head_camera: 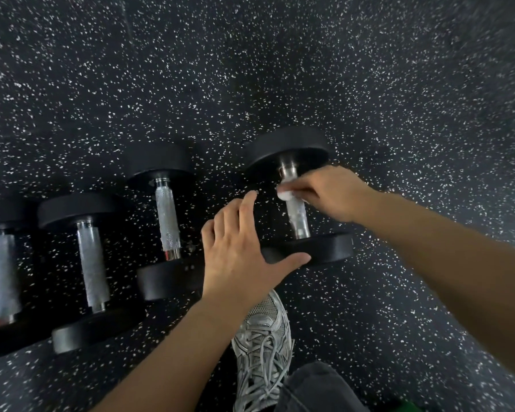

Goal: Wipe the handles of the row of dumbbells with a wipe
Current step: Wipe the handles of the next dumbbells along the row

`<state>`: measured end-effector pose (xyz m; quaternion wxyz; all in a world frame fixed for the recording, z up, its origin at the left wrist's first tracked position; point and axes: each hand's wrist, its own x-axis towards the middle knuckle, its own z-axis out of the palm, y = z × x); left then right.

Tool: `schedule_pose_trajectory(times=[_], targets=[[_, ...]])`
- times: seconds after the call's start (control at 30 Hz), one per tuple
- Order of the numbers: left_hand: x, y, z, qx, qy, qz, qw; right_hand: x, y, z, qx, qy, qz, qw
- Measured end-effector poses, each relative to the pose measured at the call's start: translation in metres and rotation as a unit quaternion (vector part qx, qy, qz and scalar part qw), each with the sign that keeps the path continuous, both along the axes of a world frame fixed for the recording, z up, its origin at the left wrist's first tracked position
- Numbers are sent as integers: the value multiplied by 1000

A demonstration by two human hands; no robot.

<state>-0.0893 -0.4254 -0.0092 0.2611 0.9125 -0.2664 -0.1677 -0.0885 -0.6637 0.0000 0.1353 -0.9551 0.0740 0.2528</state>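
Note:
Several black dumbbells with knurled silver handles lie in a row on the speckled floor. My right hand (324,193) grips a white wipe (286,194) around the upper part of the rightmost dumbbell's handle (299,217). My left hand (241,248) is spread flat, fingers apart, its thumb resting against that dumbbell's near black head (327,248). To the left lie the second dumbbell's handle (167,221), the third handle (93,267) and the leftmost handle (3,278), all uncovered.
The black rubber floor (250,69) with white flecks stretches away beyond the row. My grey laced sneaker (263,346) and a dark trouser leg (315,388) stand just below the rightmost dumbbell.

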Motion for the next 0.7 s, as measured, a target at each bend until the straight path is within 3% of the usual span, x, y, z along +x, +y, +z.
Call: schedule_pose_trajectory(times=[0.2, 0.3, 0.37, 0.43, 0.6, 0.7], targets=[[-6, -16, -1, -10, 9, -7, 1000, -17, -6, 19, 42, 177, 69, 981], [-14, -27, -2, 0, 17, -9, 1000, -14, -21, 21, 94, 62, -28, 993], [-19, -37, -3, -5, 27, 1, 1000, -14, -33, 19, 57, -67, -71, 994], [-21, -45, -2, -6, 34, 6, 999, -16, -38, 13, 22, -92, -80, 992], [-21, -49, -1, 10, 38, 4, 999, -32, -37, 3, 50, 20, -13, 998], [-17, -42, -1, 19, 42, 5, 999, -31, -33, 9, 86, 133, 22, 987]])
